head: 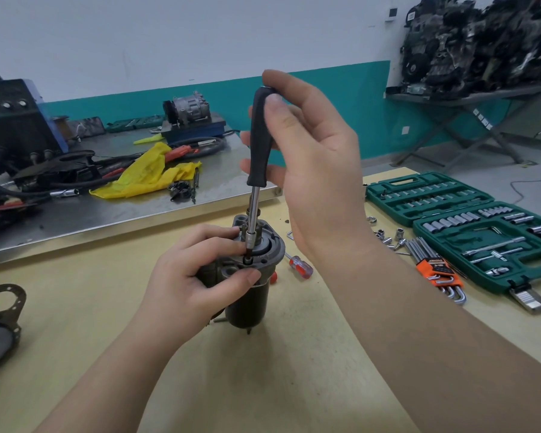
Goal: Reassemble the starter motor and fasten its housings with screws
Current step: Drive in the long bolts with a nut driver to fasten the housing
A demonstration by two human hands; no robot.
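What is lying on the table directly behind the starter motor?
A red-handled screwdriver lies behind the starter motor; the motor covers most of its shaft. Whatever else lies there is hidden by the motor and right hand.

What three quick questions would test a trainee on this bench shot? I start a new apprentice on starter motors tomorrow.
1. True or false: the starter motor lies flat on its side on the wooden table.
2. Which hand holds the black-handled socket driver? A) left hand B) right hand C) neither
3. Fill in: the red-handled screwdriver lies on the table between the motor and the orange-holdered set of ____ keys.

Key
1. False: it stands upright, steadied by the left hand.
2. B: the right hand grips the handle, with the driver tip down on the motor's top housing.
3. hex
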